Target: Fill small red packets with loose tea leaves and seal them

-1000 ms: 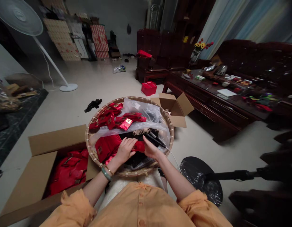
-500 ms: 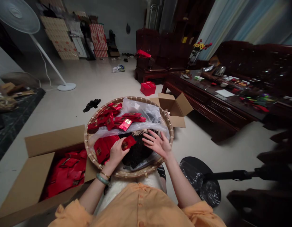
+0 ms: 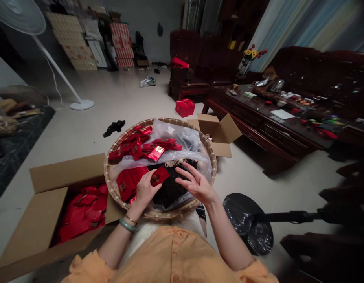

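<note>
One red packet (image 3: 160, 175): pinched in our left grip (image 3: 145, 189), over dark leaves (image 3: 171, 191) in the basket (image 3: 166, 120).
Right grip (image 3: 199, 185): fingers spread, just beside the packet.
Surroundings: spare packets (image 3: 135, 146) on plastic sheet (image 3: 184, 139) behind; carton (image 3: 67, 171) at our left.

The packet (image 3: 159, 175) is bright red with a small gold mark (too small to read). The loose tea (image 3: 170, 192) is black-brown. The woven basket (image 3: 107, 175) is pale tan, the cardboard box (image 3: 43, 184) plain brown, its bags (image 3: 81, 212) glossy red. The shirt (image 3: 173, 255) is orange, the bangle (image 3: 127, 225) green.
</note>
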